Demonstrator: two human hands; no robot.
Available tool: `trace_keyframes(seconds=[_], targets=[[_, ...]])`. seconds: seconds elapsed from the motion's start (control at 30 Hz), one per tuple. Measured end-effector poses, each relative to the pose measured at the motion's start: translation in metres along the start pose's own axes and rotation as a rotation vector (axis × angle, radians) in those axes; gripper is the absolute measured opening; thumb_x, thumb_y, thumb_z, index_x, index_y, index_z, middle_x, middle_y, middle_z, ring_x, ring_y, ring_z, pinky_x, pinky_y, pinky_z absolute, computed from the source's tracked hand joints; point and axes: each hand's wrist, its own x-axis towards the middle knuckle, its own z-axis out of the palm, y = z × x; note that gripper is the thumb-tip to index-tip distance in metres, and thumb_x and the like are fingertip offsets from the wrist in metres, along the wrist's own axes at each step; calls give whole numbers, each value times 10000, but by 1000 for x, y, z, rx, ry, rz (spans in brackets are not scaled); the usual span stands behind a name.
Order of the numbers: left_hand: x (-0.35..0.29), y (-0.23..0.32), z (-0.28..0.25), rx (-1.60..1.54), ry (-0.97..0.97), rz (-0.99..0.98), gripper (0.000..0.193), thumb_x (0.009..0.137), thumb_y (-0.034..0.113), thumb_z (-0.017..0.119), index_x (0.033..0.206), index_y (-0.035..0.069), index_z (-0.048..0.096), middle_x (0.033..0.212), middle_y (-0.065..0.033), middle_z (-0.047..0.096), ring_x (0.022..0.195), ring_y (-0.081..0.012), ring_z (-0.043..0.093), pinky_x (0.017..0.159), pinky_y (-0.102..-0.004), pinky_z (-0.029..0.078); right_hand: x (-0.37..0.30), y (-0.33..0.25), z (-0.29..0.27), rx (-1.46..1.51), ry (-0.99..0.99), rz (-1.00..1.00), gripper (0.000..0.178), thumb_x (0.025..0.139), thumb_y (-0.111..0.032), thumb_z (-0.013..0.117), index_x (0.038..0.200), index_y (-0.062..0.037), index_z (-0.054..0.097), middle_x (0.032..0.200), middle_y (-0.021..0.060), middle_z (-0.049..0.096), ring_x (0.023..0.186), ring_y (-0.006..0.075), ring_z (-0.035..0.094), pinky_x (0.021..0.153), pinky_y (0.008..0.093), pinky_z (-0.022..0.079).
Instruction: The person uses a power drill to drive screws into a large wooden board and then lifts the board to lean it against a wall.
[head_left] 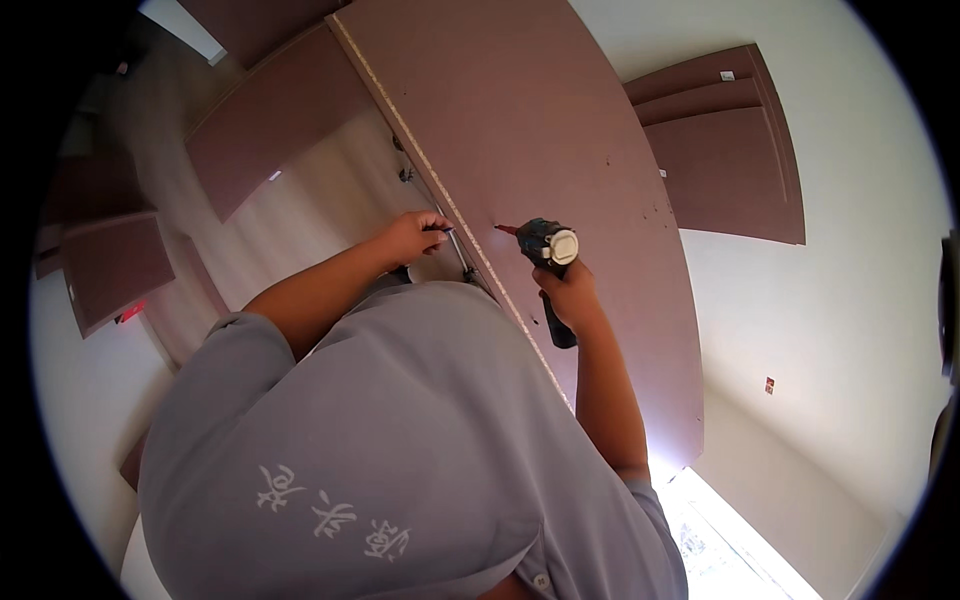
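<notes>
In the middle of the frame, a person in a grey shirt (380, 410) worked at a large brown board (520, 110), which ran from the top of the frame down toward the lower right and had a pale, speckled edge. The right hand (572, 295), right of centre, had its fingers wrapped around the handle of a dark drill (545, 240). The drill lay over the board, its reddish bit (506, 229) pointing left; whether the tip touched the board could not be told. The left hand (415, 237), near the centre, was beside the board's edge, close to a thin metal rod (457, 247). Its fingers were bent together, but whether they gripped anything could not be told. Other brown panels (720, 170) leaned against a pale wall (840, 300) at the upper right, and another panel (280, 130) lay at the upper left.
</notes>
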Motion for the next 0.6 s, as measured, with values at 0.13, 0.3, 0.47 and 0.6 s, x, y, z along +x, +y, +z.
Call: trace_keyframes(seconds=[0.13,0.3,0.47,0.6], targets=[[3,16,30,145,10,25,213,999,90,652,1198,17,675,915,-18,645,809,-95,604,761,-280,535,-42,22,-34,532,-144,-107,320,924,-113,708,1212,12,644,1016,100,714,841,176,670,744,336,555],[13,43,85,264,-15,70,190,984,79,662,1159,16,694,906,-16,658,794,-91,599,735,-277,520,-63,59,-72,627,-217,-178,358,935,-94,691,1264,30,625,1063,95,717,837,173,662,768,326,559],[36,52,132,300,-113,104,221,984,48,643,1197,9,686,929,-25,665,789,-100,619,731,-277,527,-62,102,-100,608,-214,-219,349,933,-99,691,1258,16,635,1067,87,719,837,167,661,778,333,559],[57,46,170,238,-91,38,278,1013,33,587,1280,-3,656,1001,-52,670,786,-116,644,734,-267,537,-48,144,-109,666,-195,-181,332,929,-102,688,1240,7,645,1051,79,721,812,170,665,758,333,558]])
